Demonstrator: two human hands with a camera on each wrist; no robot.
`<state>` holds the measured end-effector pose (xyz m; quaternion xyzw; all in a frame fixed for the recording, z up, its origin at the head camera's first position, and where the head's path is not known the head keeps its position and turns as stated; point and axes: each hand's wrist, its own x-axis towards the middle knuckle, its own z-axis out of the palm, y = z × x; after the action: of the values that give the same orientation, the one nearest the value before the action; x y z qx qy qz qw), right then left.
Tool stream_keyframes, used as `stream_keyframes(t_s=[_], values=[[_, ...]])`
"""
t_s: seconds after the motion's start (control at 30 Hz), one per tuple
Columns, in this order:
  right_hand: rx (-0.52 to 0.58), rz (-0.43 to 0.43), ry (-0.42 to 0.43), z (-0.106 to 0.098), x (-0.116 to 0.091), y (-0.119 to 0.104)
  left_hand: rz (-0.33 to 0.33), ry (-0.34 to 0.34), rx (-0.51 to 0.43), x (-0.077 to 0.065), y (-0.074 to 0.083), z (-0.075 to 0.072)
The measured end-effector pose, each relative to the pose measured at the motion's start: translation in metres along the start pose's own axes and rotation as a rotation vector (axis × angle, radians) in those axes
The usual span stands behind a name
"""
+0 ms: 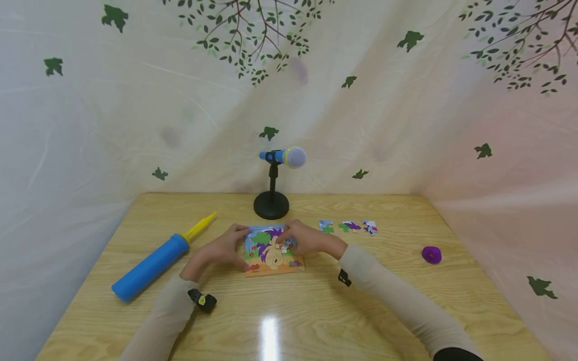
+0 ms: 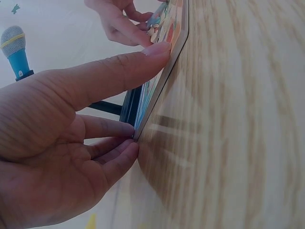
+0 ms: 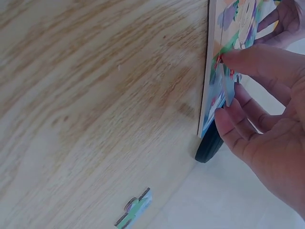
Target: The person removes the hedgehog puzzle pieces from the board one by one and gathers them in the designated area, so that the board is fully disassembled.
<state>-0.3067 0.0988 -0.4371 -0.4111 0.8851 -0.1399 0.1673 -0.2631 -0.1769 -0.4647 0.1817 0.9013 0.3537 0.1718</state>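
A jigsaw puzzle board with a colourful cartoon picture lies flat on the wooden table. My left hand holds its left side, the thumb near the front corner and the fingertips against the edge further back. Over the right part of the picture, my right hand pinches a small puzzle piece between thumb and fingers, tilted against the board's surface. The fingers partly hide the picture beneath. Loose puzzle pieces lie to the right of the board: a green-and-blue one, a purple one and another.
Behind the board a blue toy microphone stands on a black round base. A blue pump with a yellow nozzle lies at the left, beside my left arm. A purple ring is on the right. Printed cloth hangs around the table.
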Motion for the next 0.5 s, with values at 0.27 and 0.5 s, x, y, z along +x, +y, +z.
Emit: stream_keyframes(t_s=[0.27,0.5], values=[[-0.015,-0.015,-0.006,0.0002,0.0001,0.0016,0.011,0.01,-0.001,-0.001,0.0002,0.0002],[-0.021,-0.002,-0.02,0.0025,0.0008,0.004,0.022,0.014,0.0,-0.0016,-0.0001,0.0002]])
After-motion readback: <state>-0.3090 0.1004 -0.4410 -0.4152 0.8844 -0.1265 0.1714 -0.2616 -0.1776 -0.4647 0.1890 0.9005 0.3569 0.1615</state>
